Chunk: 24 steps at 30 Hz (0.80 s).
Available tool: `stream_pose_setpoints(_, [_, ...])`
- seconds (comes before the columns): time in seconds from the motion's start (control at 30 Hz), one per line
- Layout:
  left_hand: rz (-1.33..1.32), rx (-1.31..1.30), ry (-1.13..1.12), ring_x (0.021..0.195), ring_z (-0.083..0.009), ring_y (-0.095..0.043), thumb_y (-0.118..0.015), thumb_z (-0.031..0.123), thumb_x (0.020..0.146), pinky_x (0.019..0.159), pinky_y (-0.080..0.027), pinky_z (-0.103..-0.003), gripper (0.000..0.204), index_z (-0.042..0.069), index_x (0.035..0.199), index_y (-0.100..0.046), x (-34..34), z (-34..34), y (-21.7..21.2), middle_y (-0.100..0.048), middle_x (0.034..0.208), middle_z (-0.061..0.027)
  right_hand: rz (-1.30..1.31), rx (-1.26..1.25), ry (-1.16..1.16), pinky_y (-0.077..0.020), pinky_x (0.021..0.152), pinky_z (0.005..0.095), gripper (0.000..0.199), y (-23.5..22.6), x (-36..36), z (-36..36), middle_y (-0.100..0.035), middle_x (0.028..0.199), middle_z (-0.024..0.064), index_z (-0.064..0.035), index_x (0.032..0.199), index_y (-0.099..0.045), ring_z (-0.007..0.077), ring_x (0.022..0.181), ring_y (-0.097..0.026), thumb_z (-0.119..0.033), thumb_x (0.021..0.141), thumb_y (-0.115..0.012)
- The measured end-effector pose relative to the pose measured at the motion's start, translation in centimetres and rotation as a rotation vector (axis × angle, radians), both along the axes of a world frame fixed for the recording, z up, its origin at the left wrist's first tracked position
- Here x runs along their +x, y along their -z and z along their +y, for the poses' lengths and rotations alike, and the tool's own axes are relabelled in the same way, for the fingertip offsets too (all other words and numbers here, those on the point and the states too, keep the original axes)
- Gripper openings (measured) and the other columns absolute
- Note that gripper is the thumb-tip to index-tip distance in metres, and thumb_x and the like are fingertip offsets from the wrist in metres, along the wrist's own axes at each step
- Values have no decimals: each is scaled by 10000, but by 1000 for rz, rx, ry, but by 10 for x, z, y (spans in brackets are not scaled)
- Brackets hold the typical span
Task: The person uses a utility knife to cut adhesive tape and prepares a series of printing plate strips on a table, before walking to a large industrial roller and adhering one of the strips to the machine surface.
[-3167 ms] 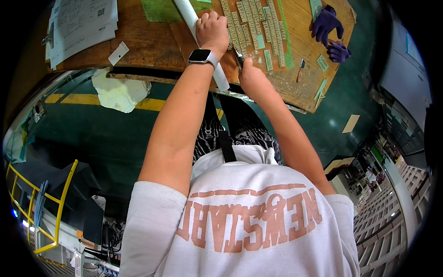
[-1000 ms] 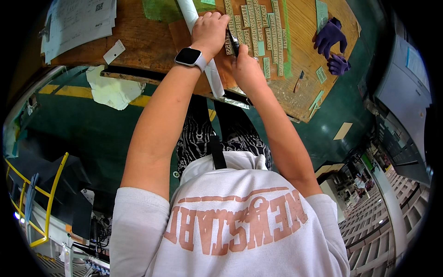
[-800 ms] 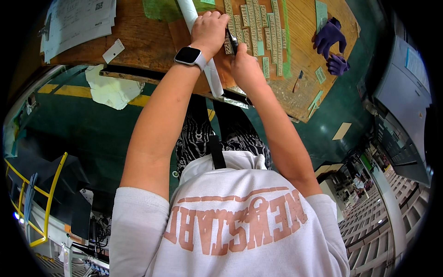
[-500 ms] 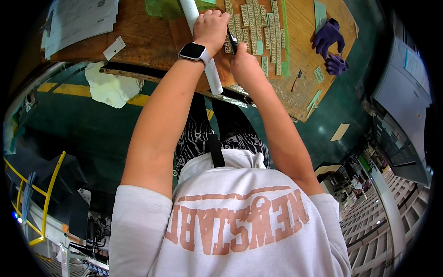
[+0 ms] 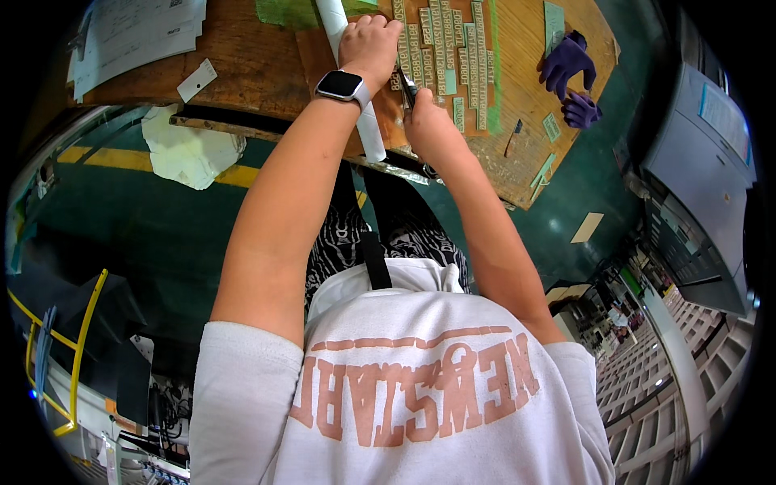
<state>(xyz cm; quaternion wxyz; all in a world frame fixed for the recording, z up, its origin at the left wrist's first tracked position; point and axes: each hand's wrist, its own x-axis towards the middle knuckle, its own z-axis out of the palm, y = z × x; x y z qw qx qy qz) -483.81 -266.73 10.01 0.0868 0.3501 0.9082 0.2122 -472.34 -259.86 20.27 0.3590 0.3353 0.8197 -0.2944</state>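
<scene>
Nearest to you: your white T-shirt [image 5: 453, 380] fills the bottom; smartwatch [image 5: 340, 85] on your left wrist.

Your right hand [image 5: 432, 125] is closed around a slim dark-handled tool [image 5: 411, 91], tip angled up and left, close by your left hand's fingers. Looks like a cutter; too small to confirm. Pencil-like grip down near the working end, probably for fine control.

Your left hand [image 5: 372, 47] is palm-down, fingers curled, lying over the right side of the white tube [image 5: 370, 129]. Can't tell if the fingertips pinch anything; they're hidden from above. Likely there to steady the work beside the tool tip.

Tube runs lengthwise away from you, near end at the table's front edge. Brown mat [image 5: 391, 121] lies under tube and hands. Raised-character strips [image 5: 440, 52] sit on it in roughly parallel columns, just right of your hands, likely to keep them sorted and in reach. Green tape [image 5: 495, 89] borders the mat's right side, presumably holding it to the table [image 5: 242, 65].

Further right on the wood: small slim tool [image 5: 512, 139], then purple gloves [image 5: 569, 66], off your hands, maybe for better feel. Far left: printed sheets [image 5: 137, 40]. Beyond the table, right: grey cabinet [image 5: 703, 178].
</scene>
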Motion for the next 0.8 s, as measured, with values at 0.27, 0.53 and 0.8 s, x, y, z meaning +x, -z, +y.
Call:
stream_pose_setpoints(0.27, [40, 73, -22, 973, -239, -575, -531, 127, 836, 856, -442, -384, 126, 144, 907, -634, 1, 1, 0, -616, 924, -53, 67, 85, -63, -492, 624, 527, 236, 14, 20, 1, -613, 791, 326, 41, 1021, -366, 445, 669, -625, -149, 912, -454])
stream_pose_setpoints(0.53, [-20, 12, 11, 1026, -255, -542, -717, 135, 719, 879, -436, -394, 365, 139, 1060, -587, -1, 1, -2, -581, 978, -44, 54, 60, -49, -439, 760, 573, 249, 5, 33, -4, -593, 857, 369, 45, 1036, -349, 537, 867, -561, -133, 900, -458])
stream_pose_setpoints(0.8, [-43, 24, 42, 1011, -264, -548, -706, 129, 733, 869, -446, -395, 354, 114, 1061, -574, -2, -3, -4, -582, 981, -56, -29, -6, -56, -455, 762, 558, 217, -20, 23, 5, -607, 868, 345, 29, 1015, -384, 508, 870, -583, -145, 908, -460])
